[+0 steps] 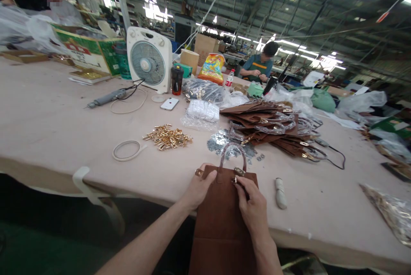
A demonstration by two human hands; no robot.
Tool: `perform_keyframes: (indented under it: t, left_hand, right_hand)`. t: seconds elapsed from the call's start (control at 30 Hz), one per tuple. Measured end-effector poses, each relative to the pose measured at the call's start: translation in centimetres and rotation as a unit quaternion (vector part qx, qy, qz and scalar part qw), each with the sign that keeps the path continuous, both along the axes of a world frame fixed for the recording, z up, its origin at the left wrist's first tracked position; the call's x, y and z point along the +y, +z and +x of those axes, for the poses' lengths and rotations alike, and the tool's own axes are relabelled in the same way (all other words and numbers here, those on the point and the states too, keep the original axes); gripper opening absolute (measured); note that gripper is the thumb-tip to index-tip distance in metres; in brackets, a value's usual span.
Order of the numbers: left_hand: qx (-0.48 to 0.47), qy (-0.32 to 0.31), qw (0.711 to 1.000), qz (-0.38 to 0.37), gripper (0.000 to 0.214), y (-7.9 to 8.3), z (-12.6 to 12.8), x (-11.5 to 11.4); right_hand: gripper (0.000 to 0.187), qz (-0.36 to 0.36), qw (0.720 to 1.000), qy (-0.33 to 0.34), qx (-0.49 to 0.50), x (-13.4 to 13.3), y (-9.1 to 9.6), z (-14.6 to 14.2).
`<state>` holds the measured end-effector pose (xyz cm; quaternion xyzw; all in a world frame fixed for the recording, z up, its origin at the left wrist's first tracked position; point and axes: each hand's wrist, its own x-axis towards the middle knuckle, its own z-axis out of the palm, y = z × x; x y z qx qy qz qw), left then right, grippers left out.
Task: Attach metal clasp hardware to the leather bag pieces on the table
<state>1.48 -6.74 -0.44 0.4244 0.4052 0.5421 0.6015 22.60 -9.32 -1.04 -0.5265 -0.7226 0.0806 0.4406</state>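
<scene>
A brown suede bag (221,219) hangs over the near edge of the table, its wrapped handle (233,153) lying on the tabletop. My left hand (199,187) grips the bag's upper left edge and pinches a small gold metal piece (199,173) between its fingers. My right hand (252,202) rests on the bag's front, fingertips pinched at the gold clasp (238,172) near the top. A heap of gold metal fittings (167,137) lies further back on the left.
A stack of brown bags (272,127) lies behind. A tape ring (126,150), a white roll (280,193), a phone (169,103), a white fan (148,59), a hand tool (105,97), bagged parts and boxes cover the pink table (48,125). Two people sit at the back.
</scene>
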Motion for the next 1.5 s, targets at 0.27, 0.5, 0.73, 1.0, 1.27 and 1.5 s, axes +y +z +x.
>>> perform_keyframes:
  t: [0.27,0.5,0.73,1.0,1.27,1.5]
  left_hand:
    - [0.040,0.016,0.999,0.015,0.030,0.2,0.0,0.1]
    - [0.037,0.016,0.999,0.014,0.029,-0.3,0.0,0.2]
    - [0.027,0.020,0.999,-0.002,0.035,-0.5,0.1,0.0]
    - [0.076,0.054,0.996,0.012,0.025,-0.1,0.3,-0.2]
    - [0.094,0.068,0.993,0.011,0.022,0.1,0.6,-0.3]
    - [0.082,0.062,0.995,-0.003,0.025,-0.4,0.6,-0.2]
  right_hand:
    - [0.030,-0.007,0.997,0.040,-0.066,0.4,0.3,1.1]
    - [0.029,0.002,0.997,0.043,-0.063,0.9,-0.4,0.8]
    - [0.028,-0.001,0.998,0.056,-0.040,1.2,0.0,0.6]
    - [0.031,-0.013,0.996,0.074,-0.053,1.6,-0.3,0.8]
    - [0.037,-0.032,0.991,0.102,-0.086,1.8,0.1,0.7]
    - [0.033,-0.025,0.988,0.099,-0.118,1.7,0.5,0.2]
